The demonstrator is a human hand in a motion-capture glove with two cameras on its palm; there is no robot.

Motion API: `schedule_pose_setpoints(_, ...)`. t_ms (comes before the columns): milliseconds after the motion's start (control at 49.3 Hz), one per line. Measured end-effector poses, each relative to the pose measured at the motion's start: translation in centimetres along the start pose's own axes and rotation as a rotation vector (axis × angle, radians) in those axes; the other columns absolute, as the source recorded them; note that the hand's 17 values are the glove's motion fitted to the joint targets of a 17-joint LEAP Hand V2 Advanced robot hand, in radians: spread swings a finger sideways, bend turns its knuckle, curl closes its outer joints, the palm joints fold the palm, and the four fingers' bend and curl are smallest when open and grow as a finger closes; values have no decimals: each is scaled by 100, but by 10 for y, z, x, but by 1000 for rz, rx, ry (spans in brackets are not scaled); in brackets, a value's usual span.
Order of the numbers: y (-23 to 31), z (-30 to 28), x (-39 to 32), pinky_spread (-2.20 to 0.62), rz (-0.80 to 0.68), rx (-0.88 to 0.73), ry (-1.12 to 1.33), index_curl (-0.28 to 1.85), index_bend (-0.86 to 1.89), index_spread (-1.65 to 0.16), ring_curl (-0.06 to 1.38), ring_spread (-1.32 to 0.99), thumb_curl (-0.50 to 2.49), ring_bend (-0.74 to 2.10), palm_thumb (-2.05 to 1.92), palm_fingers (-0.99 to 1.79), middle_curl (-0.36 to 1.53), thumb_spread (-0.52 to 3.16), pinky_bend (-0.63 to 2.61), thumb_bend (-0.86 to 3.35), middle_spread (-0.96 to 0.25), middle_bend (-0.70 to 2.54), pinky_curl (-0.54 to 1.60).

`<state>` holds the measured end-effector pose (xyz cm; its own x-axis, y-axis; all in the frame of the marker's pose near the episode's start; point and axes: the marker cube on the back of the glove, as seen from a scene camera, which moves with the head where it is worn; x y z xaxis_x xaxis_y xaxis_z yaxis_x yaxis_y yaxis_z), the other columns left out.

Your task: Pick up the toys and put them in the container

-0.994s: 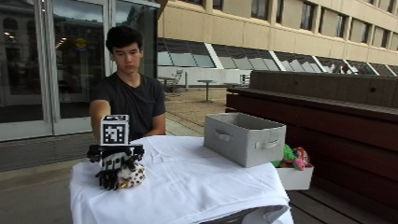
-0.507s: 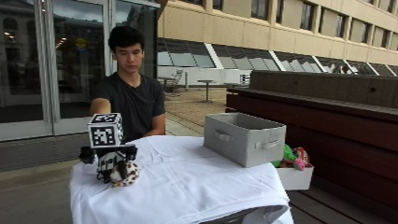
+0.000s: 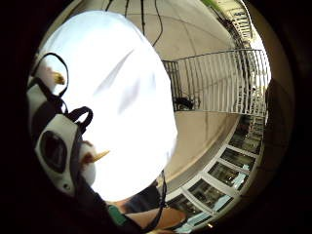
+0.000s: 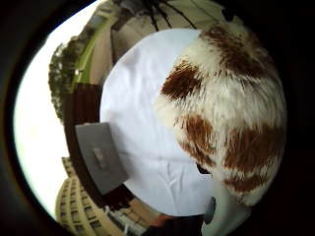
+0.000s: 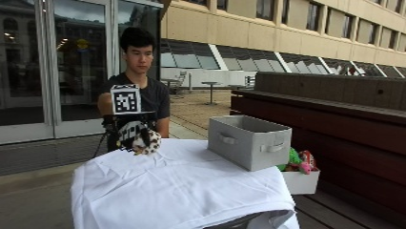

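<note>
Outdoor terrace with a white-draped table (image 5: 184,191), grey fabric container (image 5: 248,141) on its right side, gloved right hand (image 5: 130,133) raised above the table's far left, grasping a brown-spotted white plush toy (image 5: 147,141).

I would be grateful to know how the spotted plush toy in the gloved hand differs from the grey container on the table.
The plush toy is white with brown patches; the container is plain grey. The toy is rounded and furry, the container boxy with handle slots. The toy is held above the tablecloth by the right hand; the container rests on it. The toy looks much smaller.
</note>
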<state>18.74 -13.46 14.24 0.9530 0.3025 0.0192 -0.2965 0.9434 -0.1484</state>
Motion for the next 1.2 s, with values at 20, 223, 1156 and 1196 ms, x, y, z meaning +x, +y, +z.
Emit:
schedule_pose_setpoints(20,-1,-7,-7,-48,-19,44,-1,9,21,-35,44,-37,84,121,60,107,48,35,88,49,-25,92,34)
schedule_pose_setpoints(223,35,-93,-90,-47,-50,173,1,3,11,-37,46,-40,88,123,59,103,51,37,91,45,-33,91,37)
schedule_pose_setpoints(1156,186,-170,-373,-47,-433,283,-37,-2,11,-39,50,-43,106,125,62,98,65,44,94,33,-43,84,40)
schedule_pose_setpoints(1196,186,-164,-380,-47,-445,275,-50,-2,10,-40,50,-43,107,125,63,98,65,44,94,33,-43,84,40)
